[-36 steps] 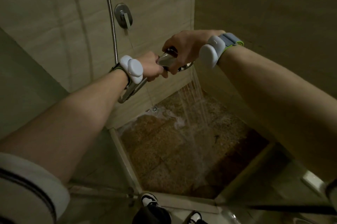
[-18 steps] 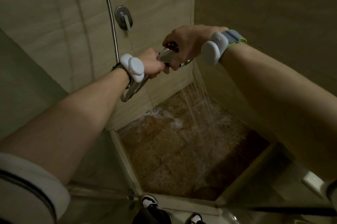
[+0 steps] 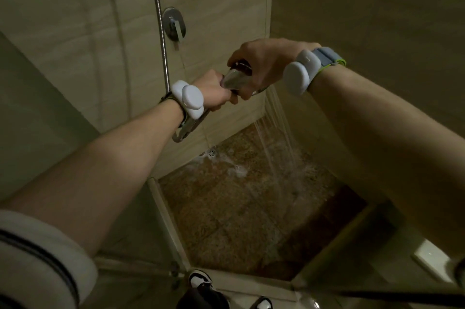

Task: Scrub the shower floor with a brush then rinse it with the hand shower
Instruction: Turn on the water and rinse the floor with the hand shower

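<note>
Both hands hold the chrome hand shower high above the shower floor. My left hand is closed around its handle, whose lower end sticks out below my wrist. My right hand grips the spray head from above, hiding most of it. Water streams down from the head onto the brown speckled floor near the back right corner. White foam lies by the drain. No brush is in view.
The metal hose runs up the beige tiled wall beside the chrome valve. A glass panel edge borders the floor on the left. The raised threshold lies in front, with my shoes just outside.
Both hands and the hand shower have risen slightly and shifted toward the back wall. The spray now lands farther back, nearer the right corner.
</note>
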